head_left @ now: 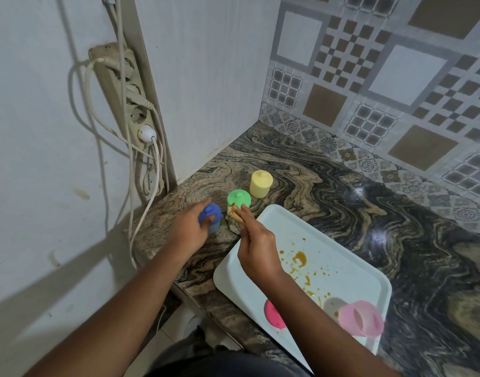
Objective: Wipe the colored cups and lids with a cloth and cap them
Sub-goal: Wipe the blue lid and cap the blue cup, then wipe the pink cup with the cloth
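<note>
head view: your left hand (pixel 190 230) curls round the top of the blue cup (pixel 212 218), lid on, standing on the counter (pixel 342 197) just left of the capped green cup (pixel 239 199). your right hand (pixel 256 247) pinches the cloth (pixel 233 213) beside the green one. the pink cup (pixel 361 321), seemingly tipped over, and the pink lid (pixel 272 314) lie on the tray (pixel 345 254), back toward you by your right forearm, so the right hand is nearer.

Swirled dark-and-tan stone countertop (pixel 355 202) set in a wall corner.
A capped yellow cup (pixel 261 183), green cup (pixel 238 198) and blue cup (pixel 215 212) stand beside a white tray (pixel 285 217).
</note>
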`<state>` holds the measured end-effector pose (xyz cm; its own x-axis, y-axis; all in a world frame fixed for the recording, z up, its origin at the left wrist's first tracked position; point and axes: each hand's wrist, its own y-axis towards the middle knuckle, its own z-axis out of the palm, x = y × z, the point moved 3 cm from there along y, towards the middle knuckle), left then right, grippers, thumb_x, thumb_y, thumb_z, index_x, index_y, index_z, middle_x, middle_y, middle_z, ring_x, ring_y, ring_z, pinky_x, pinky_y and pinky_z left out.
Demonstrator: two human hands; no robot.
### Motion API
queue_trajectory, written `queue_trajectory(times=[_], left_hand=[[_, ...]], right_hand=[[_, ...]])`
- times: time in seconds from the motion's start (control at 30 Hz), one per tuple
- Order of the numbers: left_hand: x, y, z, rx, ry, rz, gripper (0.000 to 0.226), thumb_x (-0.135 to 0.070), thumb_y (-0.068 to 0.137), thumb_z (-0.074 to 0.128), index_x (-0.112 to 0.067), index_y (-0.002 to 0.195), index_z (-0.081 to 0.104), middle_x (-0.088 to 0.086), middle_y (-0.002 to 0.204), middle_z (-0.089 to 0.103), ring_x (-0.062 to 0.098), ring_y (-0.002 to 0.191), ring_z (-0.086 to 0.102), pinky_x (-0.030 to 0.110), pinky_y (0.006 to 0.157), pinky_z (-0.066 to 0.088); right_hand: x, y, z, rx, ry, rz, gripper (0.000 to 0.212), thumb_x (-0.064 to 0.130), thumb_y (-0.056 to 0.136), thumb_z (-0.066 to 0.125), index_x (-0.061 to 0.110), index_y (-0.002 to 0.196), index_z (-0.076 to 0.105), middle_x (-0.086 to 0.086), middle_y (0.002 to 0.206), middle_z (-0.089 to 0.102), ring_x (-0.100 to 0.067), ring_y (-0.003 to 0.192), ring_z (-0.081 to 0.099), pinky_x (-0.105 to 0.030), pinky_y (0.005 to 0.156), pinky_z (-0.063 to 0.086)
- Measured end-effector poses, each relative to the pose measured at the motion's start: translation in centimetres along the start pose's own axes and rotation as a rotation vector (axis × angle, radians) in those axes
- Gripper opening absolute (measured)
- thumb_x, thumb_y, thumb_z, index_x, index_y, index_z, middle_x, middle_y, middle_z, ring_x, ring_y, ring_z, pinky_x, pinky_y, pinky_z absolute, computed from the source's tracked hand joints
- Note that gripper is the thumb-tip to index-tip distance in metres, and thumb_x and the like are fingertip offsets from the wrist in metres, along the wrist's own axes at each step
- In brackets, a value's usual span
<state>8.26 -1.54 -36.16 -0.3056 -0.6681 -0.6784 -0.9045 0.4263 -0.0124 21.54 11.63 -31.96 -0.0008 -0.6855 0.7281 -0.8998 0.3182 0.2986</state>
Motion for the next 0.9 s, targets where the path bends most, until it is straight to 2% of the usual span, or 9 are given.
queue_trajectory(times=[0.07, 0.13, 0.23, 0.3, 0.37, 0.43, 0.53, 0.7, 0.9], left_hand=[[0.2, -0.2, 0.0, 0.014, 0.025, 0.004, 0.054, -0.043, 0.099, 0.059, -0.026, 0.148, 0.049, 0.009, 0.142, 0.059, 0.033, 0.125, 0.058, 0.042, 0.098, 0.051], [0.0, -0.6, -0.5, -0.004, 0.081, -0.028, 0.059, -0.055, 0.097, 0.054, -0.031, 0.15, 0.045, 0.013, 0.15, 0.05, 0.037, 0.134, 0.051, 0.048, 0.101, 0.051], [-1.7, -2.0, -2.5, -0.198, 0.143, 0.029, 0.059, -0.059, 0.095, 0.053, -0.027, 0.145, 0.053, 0.017, 0.157, 0.04, 0.041, 0.144, 0.037, 0.054, 0.111, 0.04], [-3.7, -3.2, -3.6, -0.312, 0.065, 0.149, 0.053, -0.049, 0.095, 0.061, -0.018, 0.138, 0.061, 0.015, 0.153, 0.045, 0.036, 0.143, 0.039, 0.046, 0.112, 0.036], [-6.0, -4.3, -3.9, -0.352, -0.045, 0.268, 0.042, -0.038, 0.095, 0.066, -0.012, 0.129, 0.067, 0.012, 0.143, 0.055, 0.027, 0.137, 0.047, 0.034, 0.11, 0.037], [-8.3, -5.0, -3.2, -0.344, -0.161, 0.367, 0.032, -0.029, 0.095, 0.067, -0.008, 0.12, 0.07, 0.007, 0.133, 0.063, 0.016, 0.129, 0.055, 0.025, 0.107, 0.042], [-11.8, -6.0, -0.4, -0.241, -0.312, 0.435, 0.025, -0.024, 0.094, 0.068, -0.009, 0.114, 0.071, -0.005, 0.122, 0.068, 0.005, 0.117, 0.062, 0.022, 0.097, 0.049], [-16.2, -8.9, 6.4, 0.065, -0.319, 0.495, 0.018, -0.022, 0.094, 0.071, -0.015, 0.11, 0.073, -0.007, 0.114, 0.073, 0.004, 0.11, 0.065, 0.022, 0.089, 0.052], [-19.5, -12.4, 13.0, 0.315, -0.209, 0.502, 0.03, -0.031, 0.088, 0.072, -0.017, 0.115, 0.071, -0.003, 0.118, 0.071, 0.014, 0.114, 0.062, 0.03, 0.102, 0.048]], right_hand=[[-0.1, 0.0, 0.0, 0.009, 0.0, 0.011, 0.043, 0.004, 0.103, 0.046, 0.012, 0.144, 0.057, 0.0, 0.151, 0.049, -0.024, 0.141, 0.05, -0.041, 0.112, 0.047], [0.1, -0.1, -0.3, 0.001, 0.018, 0.004, 0.042, 0.004, 0.103, 0.047, 0.012, 0.143, 0.057, 0.004, 0.15, 0.048, -0.024, 0.141, 0.05, -0.042, 0.112, 0.047], [0.8, -0.3, -1.6, -0.051, 0.058, -0.019, 0.04, 0.005, 0.104, 0.048, 0.014, 0.142, 0.059, 0.012, 0.146, 0.046, -0.025, 0.134, 0.058, -0.036, 0.106, 0.051], [0.9, -0.6, -3.3, -0.102, 0.077, 0.021, 0.041, 0.007, 0.105, 0.049, 0.016, 0.144, 0.057, 0.004, 0.145, 0.056, -0.022, 0.118, 0.067, -0.017, 0.095, 0.052], [0.7, -1.3, -5.2, -0.153, 0.083, 0.086, 0.04, 0.005, 0.105, 0.051, 0.013, 0.143, 0.057, 0.005, 0.13, 0.066, -0.013, 0.107, 0.065, 0.003, 0.082, 0.041], [0.3, -2.5, -7.0, -0.203, 0.104, 0.128, 0.039, 0.004, 0.104, 0.05, 0.01, 0.142, 0.057, 0.015, 0.122, 0.064, -0.003, 0.1, 0.067, 0.004, 0.081, 0.039], [-0.7, -4.5, -10.1, -0.281, 0.105, 0.175, 0.039, 0.006, 0.105, 0.048, 0.01, 0.142, 0.058, 0.018, 0.129, 0.059, 0.004, 0.11, 0.063, -0.006, 0.089, 0.047], [-3.2, -8.8, -15.2, -0.384, 0.083, 0.258, 0.041, -0.003, 0.104, 0.048, 0.013, 0.141, 0.057, 0.008, 0.133, 0.062, 0.025, 0.107, 0.056, -0.002, 0.092, 0.043], [-6.4, -15.4, -19.8, -0.51, 0.054, 0.322, 0.05, -0.005, 0.102, 0.048, 0.032, 0.136, 0.055, 0.002, 0.14, 0.063, 0.006, 0.126, 0.058, -0.014, 0.105, 0.045]])
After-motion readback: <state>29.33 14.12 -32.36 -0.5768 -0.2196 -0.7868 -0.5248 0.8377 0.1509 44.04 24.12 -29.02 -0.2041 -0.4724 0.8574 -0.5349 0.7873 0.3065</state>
